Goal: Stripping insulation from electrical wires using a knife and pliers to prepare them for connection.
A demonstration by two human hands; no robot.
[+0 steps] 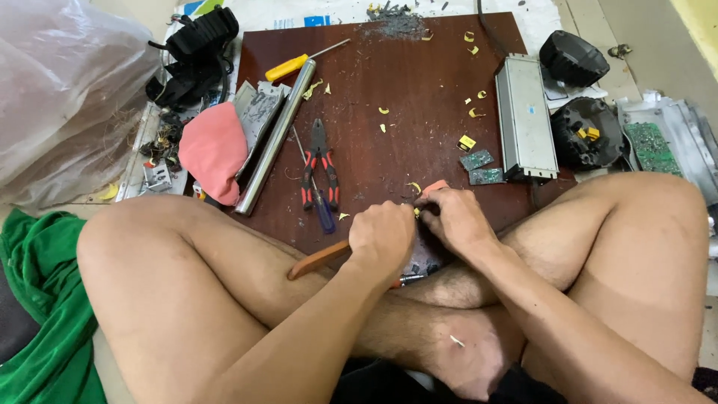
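Fingers (389, 224) of the left hand (381, 238) are curled closed around a tool with an orange-brown wooden handle (318, 260); the handle sticks out to the left, over the person's knee. The right hand (458, 218) is touching the left one, and its fingers are bent and pinched on a small part (416, 211) between the two hands. This part is mostly hidden, so I cannot tell what it is; only a little yellow is visible. It is at the near edge of the dark brown board (404, 97), just above the crossed bare legs.

Just beside the left hand, on the board, lie pliers with red and black grips (318, 168) and a blue-handled screwdriver (323, 209). Further left there is a long metal tube (275, 138), lying diagonally, and near its upper end a yellow-handled screwdriver (295, 66). A pink cloth (215, 150) lies at the left edge of the board.

To the right of the hands are two small green circuit boards (480, 167) and a small yellow component (467, 142), and next to them a long grey metal case (525, 116). Yellow scraps (473, 112) are scattered on the board. Beyond the right edge are two black round housings (583, 131) and a bigger green circuit board (652, 146). A green cloth (45, 299) lies on the floor at the far left.
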